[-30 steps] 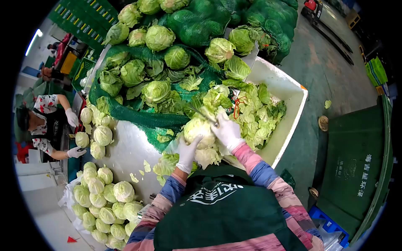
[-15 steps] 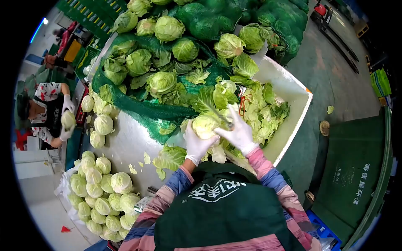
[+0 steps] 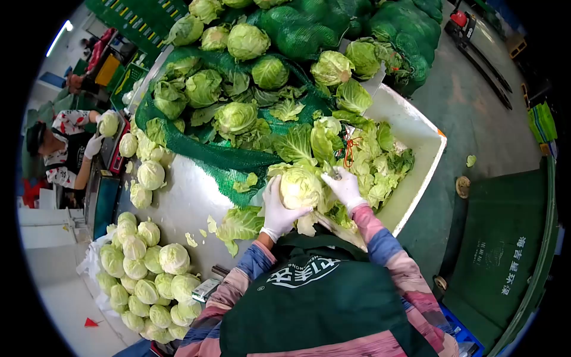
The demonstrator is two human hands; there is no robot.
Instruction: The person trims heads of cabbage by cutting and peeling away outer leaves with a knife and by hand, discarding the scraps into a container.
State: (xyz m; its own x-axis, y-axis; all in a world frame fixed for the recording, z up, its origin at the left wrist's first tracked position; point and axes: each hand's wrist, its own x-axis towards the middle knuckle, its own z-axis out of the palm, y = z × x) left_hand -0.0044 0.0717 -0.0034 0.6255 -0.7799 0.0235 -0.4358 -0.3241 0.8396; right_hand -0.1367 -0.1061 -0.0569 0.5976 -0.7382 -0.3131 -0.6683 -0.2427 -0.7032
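A pale green cabbage (image 3: 300,187) rests in my left hand (image 3: 278,208), whose gloved fingers curl round its left and lower side. My right hand (image 3: 347,187), also in a white glove, is closed on a knife (image 3: 333,174) just right of the cabbage; most of the blade is hard to make out. Loose outer leaves (image 3: 295,143) lie just beyond the cabbage. Another large leaf (image 3: 241,224) is on the metal table to the left of my left hand.
A white bin (image 3: 410,149) of trimmed leaves stands at right. Untrimmed cabbages (image 3: 236,117) lie on green netting (image 3: 196,149) ahead. Trimmed cabbages (image 3: 146,291) are piled at lower left. A co-worker (image 3: 74,146) handles a cabbage at far left. A green dumpster (image 3: 499,250) stands at right.
My left hand has turned the cabbage, which now shows a rounder, paler face. My right hand with the knife has drawn slightly right and down. The co-worker's cabbage has moved up and right.
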